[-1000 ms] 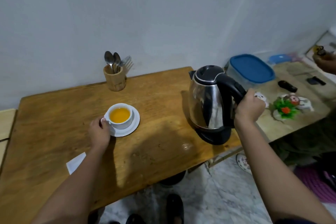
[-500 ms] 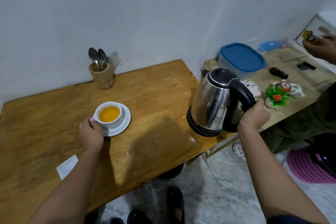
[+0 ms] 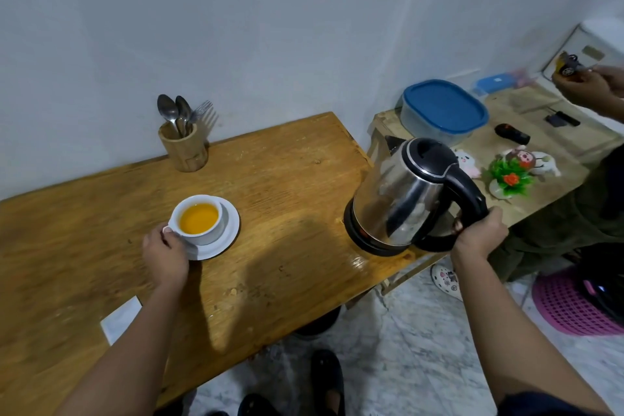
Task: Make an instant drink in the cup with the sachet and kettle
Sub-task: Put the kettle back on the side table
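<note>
A white cup point(image 3: 216, 224) filled with orange drink stands on a white saucer point(image 3: 227, 240) in the middle of the wooden table point(image 3: 287, 172). My left hand point(image 3: 164, 255) grips the cup's handle from the near side. The steel kettle point(image 3: 401, 196) with a black lid and handle sits tilted at the table's right end, near its front corner. My right hand point(image 3: 479, 235) is closed around the kettle's black handle. A white sachet point(image 3: 121, 317) lies flat near the table's front edge, left of my left forearm.
A wooden holder point(image 3: 184, 149) with spoons and a fork stands at the back by the wall. A lower side table point(image 3: 540, 159) to the right carries a blue-lidded container point(image 3: 445, 108), small toys and a plastic plant. Another person's hand point(image 3: 587, 84) holds a toy car there.
The kettle has travelled right toward the table's end and come down tilted near the corner. My left hand has stayed on the cup. The camera view has shifted.
</note>
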